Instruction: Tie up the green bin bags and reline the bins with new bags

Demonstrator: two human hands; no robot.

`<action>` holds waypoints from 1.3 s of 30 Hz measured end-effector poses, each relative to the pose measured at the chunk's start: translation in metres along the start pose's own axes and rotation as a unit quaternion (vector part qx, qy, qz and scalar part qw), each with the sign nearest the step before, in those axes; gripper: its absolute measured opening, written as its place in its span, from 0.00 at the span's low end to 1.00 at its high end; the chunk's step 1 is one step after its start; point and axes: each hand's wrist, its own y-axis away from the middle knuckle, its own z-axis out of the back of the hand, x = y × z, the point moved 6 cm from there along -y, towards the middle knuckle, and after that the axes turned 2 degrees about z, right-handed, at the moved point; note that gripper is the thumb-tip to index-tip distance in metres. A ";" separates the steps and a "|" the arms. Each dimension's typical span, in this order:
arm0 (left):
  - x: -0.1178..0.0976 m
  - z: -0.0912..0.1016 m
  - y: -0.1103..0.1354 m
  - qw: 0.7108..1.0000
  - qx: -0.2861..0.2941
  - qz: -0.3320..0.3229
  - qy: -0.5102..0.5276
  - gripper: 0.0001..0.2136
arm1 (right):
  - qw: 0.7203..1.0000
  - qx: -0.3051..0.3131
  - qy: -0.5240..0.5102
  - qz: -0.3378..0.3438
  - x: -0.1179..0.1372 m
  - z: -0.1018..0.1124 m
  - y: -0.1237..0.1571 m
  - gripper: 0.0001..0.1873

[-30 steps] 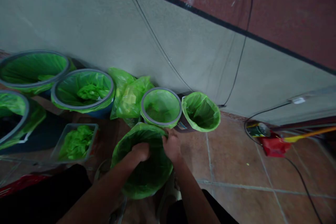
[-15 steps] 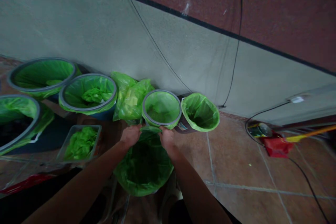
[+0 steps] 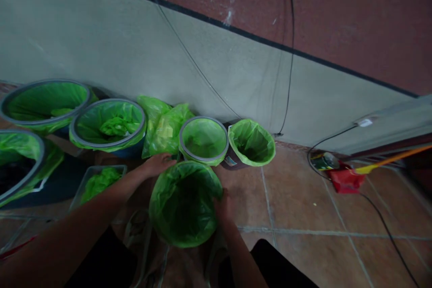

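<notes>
Floor point(image 3: 300, 204) opens at three o'clock from the near bin point(image 3: 184, 239) — green bags point(image 3: 165, 131) block eleven, two bins point(image 3: 203, 159) twelve to two.

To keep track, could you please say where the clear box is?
The clear box is lower left in the head view, below a blue bin, partly behind the left forearm.

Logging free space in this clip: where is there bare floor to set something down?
Widest bare patch: the floor tiles, bordered by the right hand, the rightmost lined bin and the red dustpan; one small speck lies there. Crowded: around the left hand and leftward, where green plastic bags, grey-rimmed bins and the clear box stand close together.
</notes>
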 end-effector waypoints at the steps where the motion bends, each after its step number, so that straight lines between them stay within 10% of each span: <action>1: 0.001 -0.001 0.000 1.000 0.001 -0.005 0.009 0.28 | 1.000 -0.021 0.013 0.000 0.004 0.005 0.003 0.28; 7: -0.024 -0.016 0.005 0.996 -0.020 -0.070 -0.047 0.17 | 0.994 -0.037 -0.024 0.104 0.062 0.028 -0.043 0.18; 11: -0.037 -0.025 0.015 0.982 -0.055 -0.118 -0.134 0.11 | 0.997 0.021 -0.068 0.043 0.058 0.019 -0.081 0.16; 18: -0.033 -0.035 0.033 0.918 -0.047 -0.283 -0.273 0.12 | 0.982 0.119 -0.073 0.129 0.042 -0.004 -0.079 0.12; 26: -0.037 -0.036 0.033 0.930 0.019 -0.195 -0.312 0.08 | 0.984 0.146 0.076 0.065 0.030 -0.013 -0.064 0.17; 34: -0.072 -0.029 0.013 0.961 -0.123 -0.162 -0.185 0.17 | 0.984 0.095 -0.053 0.144 0.061 0.007 -0.085 0.18; 39: -0.057 -0.066 -0.003 0.961 -0.007 -0.133 -0.243 0.14 | 0.963 0.194 0.131 0.133 0.066 -0.022 -0.084 0.18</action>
